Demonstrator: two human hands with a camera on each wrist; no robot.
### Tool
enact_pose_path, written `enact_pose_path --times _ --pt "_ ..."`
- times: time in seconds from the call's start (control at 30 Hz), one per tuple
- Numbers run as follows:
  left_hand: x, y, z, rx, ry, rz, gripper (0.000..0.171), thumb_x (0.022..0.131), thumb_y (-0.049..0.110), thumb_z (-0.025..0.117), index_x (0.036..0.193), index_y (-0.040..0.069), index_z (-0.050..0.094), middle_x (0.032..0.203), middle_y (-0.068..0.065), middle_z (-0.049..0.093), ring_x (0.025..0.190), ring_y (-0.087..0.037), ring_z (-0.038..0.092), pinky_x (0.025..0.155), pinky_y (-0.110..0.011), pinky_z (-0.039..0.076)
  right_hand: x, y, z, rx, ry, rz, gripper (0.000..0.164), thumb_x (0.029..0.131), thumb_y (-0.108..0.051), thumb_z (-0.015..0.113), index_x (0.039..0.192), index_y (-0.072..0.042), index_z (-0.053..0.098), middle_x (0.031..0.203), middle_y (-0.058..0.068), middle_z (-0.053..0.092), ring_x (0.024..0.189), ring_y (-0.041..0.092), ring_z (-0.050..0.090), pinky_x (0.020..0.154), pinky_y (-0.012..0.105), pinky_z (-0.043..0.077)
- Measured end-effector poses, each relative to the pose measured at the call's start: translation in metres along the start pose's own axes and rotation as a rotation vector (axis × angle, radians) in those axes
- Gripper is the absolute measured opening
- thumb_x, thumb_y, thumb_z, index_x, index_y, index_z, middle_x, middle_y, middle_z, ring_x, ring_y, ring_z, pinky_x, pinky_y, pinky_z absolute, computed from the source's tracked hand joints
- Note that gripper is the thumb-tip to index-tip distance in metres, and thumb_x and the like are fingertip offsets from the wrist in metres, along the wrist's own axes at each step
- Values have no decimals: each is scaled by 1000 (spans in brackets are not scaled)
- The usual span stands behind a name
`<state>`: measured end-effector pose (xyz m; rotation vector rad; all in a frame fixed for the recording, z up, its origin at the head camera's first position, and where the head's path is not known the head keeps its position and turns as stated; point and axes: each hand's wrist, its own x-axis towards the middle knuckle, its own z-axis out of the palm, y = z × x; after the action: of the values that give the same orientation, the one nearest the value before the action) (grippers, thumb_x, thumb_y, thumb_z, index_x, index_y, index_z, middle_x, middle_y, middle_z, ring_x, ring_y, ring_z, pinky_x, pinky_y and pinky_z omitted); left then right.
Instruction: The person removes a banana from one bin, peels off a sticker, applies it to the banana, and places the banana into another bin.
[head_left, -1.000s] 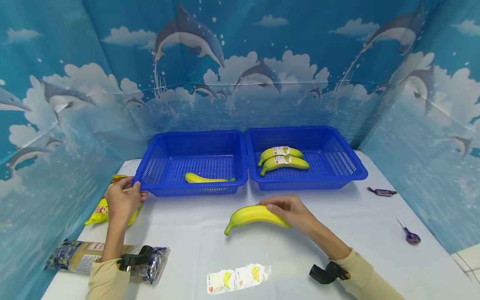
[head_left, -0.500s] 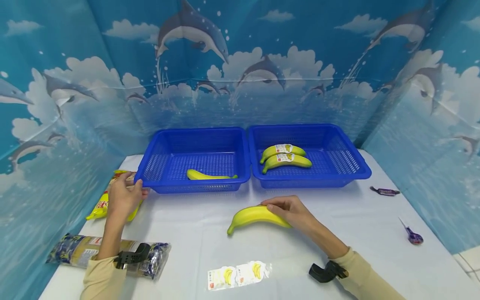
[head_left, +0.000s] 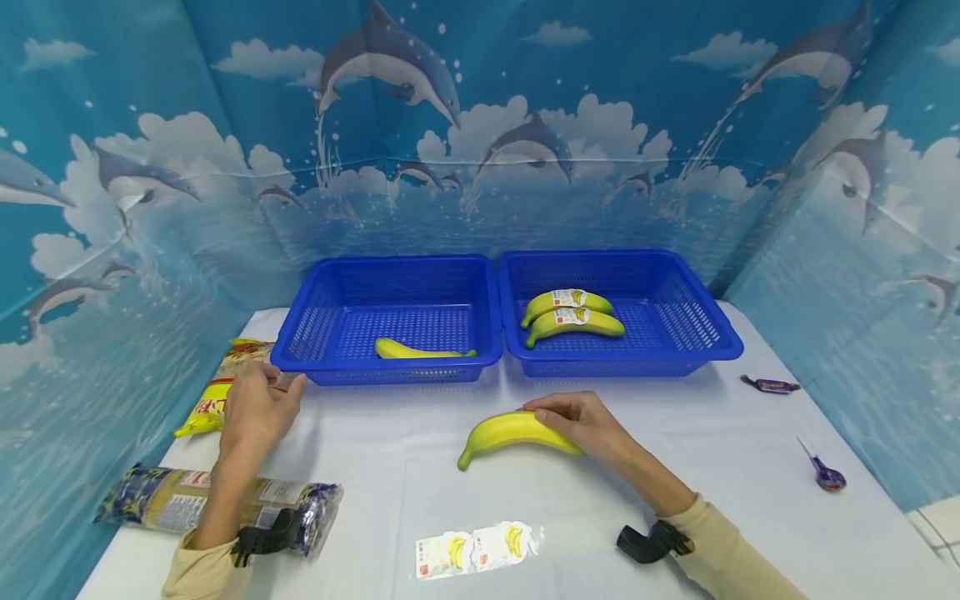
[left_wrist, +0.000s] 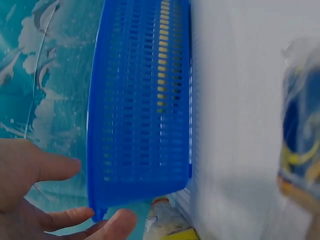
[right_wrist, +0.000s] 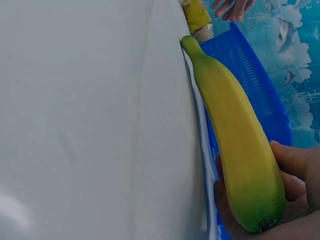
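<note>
Yellow, and green at both ends, one banana (head_left: 510, 432) is in the right hand (head_left: 581, 421), fingers and thumb closed about its blunt right end, the stem pointing left. It lies over the middle of the white counter (head_left: 637, 467), on the near side of the baskets; whether it rests there I cannot tell. The left hand (head_left: 258, 408) has its fingers parted and loosely bent, holding nothing, just beside the near left corner of the left basket (head_left: 360, 375); whether a fingertip touches the rim is unclear.

The step in hand looks like readying this banana for a label: none shows on it. The next move would probably call for the left hand to reach near, to the label strip (head_left: 501, 546), with the banana kept steady.

Counted: two blue baskets; four bananas, namely the held one, one (head_left: 412, 352) in the left basket and two labelled ones (head_left: 600, 327) in the right basket (head_left: 615, 367); two labels on the strip. At left, one yellow packet (head_left: 213, 404) and, nearer, one long packet (head_left: 180, 500); at right, one wrapped sweet (head_left: 771, 386) and, nearer, one lollipop (head_left: 829, 477).
</note>
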<state>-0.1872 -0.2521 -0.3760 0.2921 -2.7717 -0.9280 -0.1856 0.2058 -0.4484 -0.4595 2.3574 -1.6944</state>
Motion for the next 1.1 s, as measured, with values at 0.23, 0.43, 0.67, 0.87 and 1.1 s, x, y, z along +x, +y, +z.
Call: enact_pose_path --times 0.23,0.43,0.67,0.87,1.1 --pt "-17 18 3 -9 -44 77 49 102 25 74 126 -14 56 121 -34 62 102 -46 70 86 -57 55 1 2 -1 -16 4 0 25 108 -10 66 126 4 76 123 19 77 93 9 69 74 20 56" --pt "-40 39 20 -49 -171 165 44 102 24 77 129 -6 61 125 -27 66 104 -38 72 85 -53 61 1 3 -2 -9 6 -1 25 107 -7 66 126 6 75 123 21 77 93 9 67 74 20 55" --pt "-67 66 47 -197 -379 250 29 96 18 84 118 3 72 106 -6 76 94 -19 73 78 -31 62 3 4 -3 -9 0 5 25 106 -7 68 126 5 75 123 21 77 93 8 67 74 19 54" --pt "-93 77 70 -274 -604 415 28 93 22 87 111 5 76 97 2 75 89 -15 70 74 -25 60 4 4 -3 -15 -9 7 25 106 -6 67 127 6 75 124 21 77 95 9 68 77 19 56" --pt "-128 83 95 -118 -676 521 42 82 35 96 113 14 76 98 11 68 93 -9 63 80 -33 55 5 7 -3 10 -24 -19 25 106 -4 66 127 8 74 124 24 76 99 8 70 81 19 57"
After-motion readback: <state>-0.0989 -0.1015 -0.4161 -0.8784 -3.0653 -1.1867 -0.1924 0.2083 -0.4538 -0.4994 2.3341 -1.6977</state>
